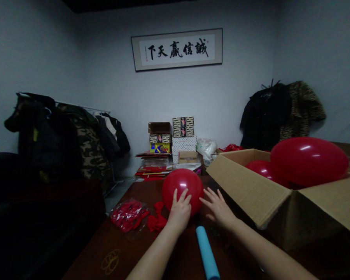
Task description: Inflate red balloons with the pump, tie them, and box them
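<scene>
An inflated red balloon (pixel 181 184) rests on the dark wooden table (pixel 125 249). My left hand (pixel 180 212) lies flat against its near side, fingers spread. My right hand (pixel 218 207) hovers just right of the balloon with fingers apart, near it; whether it touches is unclear. A light blue pump tube (pixel 207 252) lies on the table between my forearms. Left of my hands are loose flat red balloons (pixel 156 221) and a clear bag of red balloons (pixel 128 214).
An open cardboard box (pixel 251 190) at the right holds two inflated red balloons (pixel 309 160). Rubber bands (pixel 111 260) lie near the table's front left. Stacked boxes (pixel 175 142) stand at the far end. Coats hang at both sides.
</scene>
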Available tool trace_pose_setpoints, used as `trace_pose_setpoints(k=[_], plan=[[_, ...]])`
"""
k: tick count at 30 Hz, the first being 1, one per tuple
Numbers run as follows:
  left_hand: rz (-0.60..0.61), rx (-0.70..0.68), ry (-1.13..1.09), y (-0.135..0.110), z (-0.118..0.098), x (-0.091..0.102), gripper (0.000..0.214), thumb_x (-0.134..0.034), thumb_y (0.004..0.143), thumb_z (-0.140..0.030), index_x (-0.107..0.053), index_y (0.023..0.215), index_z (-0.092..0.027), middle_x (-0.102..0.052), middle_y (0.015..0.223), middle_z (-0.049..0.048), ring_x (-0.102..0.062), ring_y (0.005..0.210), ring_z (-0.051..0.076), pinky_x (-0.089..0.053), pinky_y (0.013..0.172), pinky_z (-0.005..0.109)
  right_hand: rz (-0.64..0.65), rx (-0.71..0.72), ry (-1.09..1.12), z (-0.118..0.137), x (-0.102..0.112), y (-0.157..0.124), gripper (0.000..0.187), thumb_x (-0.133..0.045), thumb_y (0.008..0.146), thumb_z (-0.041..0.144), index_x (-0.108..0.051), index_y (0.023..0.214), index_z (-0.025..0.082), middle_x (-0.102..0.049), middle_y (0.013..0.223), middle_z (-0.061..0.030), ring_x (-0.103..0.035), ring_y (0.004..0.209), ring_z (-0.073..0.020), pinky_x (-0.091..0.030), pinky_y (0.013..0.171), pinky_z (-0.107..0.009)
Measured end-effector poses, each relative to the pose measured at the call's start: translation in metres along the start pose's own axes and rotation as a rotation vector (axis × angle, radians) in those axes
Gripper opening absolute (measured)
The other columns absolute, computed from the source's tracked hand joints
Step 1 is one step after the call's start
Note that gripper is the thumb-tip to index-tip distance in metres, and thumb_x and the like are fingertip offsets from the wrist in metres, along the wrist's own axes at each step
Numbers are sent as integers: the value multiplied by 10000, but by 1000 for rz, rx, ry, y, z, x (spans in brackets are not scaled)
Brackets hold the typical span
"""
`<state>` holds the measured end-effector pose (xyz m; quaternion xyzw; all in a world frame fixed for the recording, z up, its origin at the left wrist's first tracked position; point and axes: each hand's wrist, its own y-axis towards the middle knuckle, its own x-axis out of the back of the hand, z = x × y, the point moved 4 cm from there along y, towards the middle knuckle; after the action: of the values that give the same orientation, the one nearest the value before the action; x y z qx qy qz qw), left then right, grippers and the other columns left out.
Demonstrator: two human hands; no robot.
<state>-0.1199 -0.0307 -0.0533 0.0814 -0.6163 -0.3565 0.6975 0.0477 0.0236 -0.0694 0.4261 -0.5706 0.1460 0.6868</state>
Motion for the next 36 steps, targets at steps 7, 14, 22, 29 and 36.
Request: trace_pose_setpoints(k=[7,14,22,29,36], plan=[[-3,4,10,-2,-1,-3,177,-521,806,-221,-694,842,-204,-605,1236,79,-274,1344,276,153,1078,562,11,1,10,-2,-5,3,779,-655,645,208,-322,1333,362,-204,1507,-107,-78,1394,-279,-69,1092,-592],[-2,52,-48,-7,-2,-2,146,-567,757,-195,-690,835,-199,-599,1241,95,-307,1324,291,58,1082,613,60,-29,35,-9,-16,-6,753,-646,653,227,-336,1326,362,-214,1503,-107,-87,1392,-281,-64,1089,-593],[-2,97,-107,-10,-5,2,145,-554,770,-213,-678,845,-209,-586,1261,85,-311,1319,296,-42,1066,656,106,-55,34,-15,-24,-17,689,-638,658,236,-399,1294,345,-275,1483,-99,-123,1389,-265,-50,1100,-570],[6,33,-137,-6,-21,-8,160,-530,792,-224,-677,853,-205,-514,1349,75,-273,1343,271,-20,1083,625,104,-88,17,-18,-32,-22,693,-621,658,212,-393,1300,338,-272,1484,-101,-133,1388,-271,-58,1097,-581],[39,-49,-94,-1,-36,-25,199,-508,814,-241,-682,902,-204,-529,1337,67,-269,1349,246,37,1106,576,111,-136,13,-37,-49,-34,685,-588,651,193,-402,1294,339,-276,1484,-93,-139,1386,-268,-78,1096,-578]])
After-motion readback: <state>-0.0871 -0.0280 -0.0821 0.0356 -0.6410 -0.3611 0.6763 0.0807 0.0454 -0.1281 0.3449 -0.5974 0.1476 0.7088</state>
